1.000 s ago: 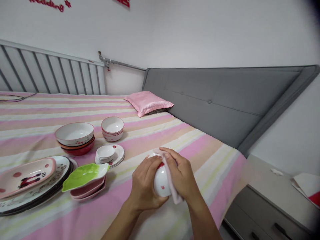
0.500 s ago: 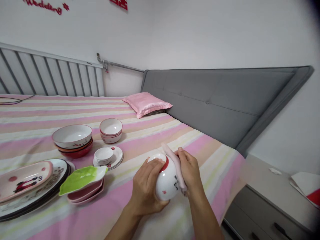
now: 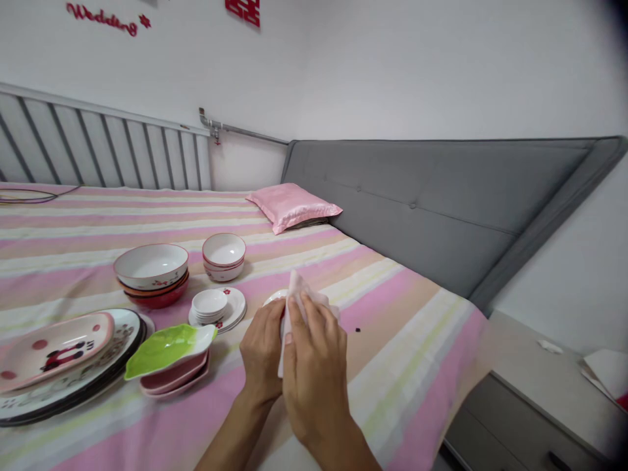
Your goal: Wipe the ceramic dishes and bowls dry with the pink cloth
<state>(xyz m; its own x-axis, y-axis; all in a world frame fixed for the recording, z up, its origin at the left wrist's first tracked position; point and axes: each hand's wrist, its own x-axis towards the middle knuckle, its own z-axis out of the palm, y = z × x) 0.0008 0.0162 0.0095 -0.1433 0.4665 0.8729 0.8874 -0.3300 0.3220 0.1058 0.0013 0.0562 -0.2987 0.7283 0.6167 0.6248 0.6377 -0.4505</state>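
My left hand (image 3: pixel 261 350) grips a small white bowl (image 3: pixel 275 299), of which only a sliver of rim shows above the fingers. My right hand (image 3: pixel 314 369) lies over the bowl's front and presses a pale pink cloth (image 3: pixel 294 294) against it, fingers closed on the cloth. Both hands hover above the striped bedspread (image 3: pixel 392 314), near its front right part. The bowl's body is hidden behind the two hands.
Crockery stands on the bed to the left: a green leaf dish (image 3: pixel 169 343) on pink dishes, stacked large plates (image 3: pixel 73 366), stacked bowls (image 3: pixel 151 271), small bowls (image 3: pixel 224 255), saucers (image 3: pixel 216 307). A pink pillow (image 3: pixel 292 205) lies by the grey headboard (image 3: pixel 441 209). A nightstand (image 3: pixel 530 405) is at the right.
My right hand has swung from the bowl's right side across its front with the cloth, covering it. Both hands shifted slightly left, and the bowl's white body has gone out of sight.
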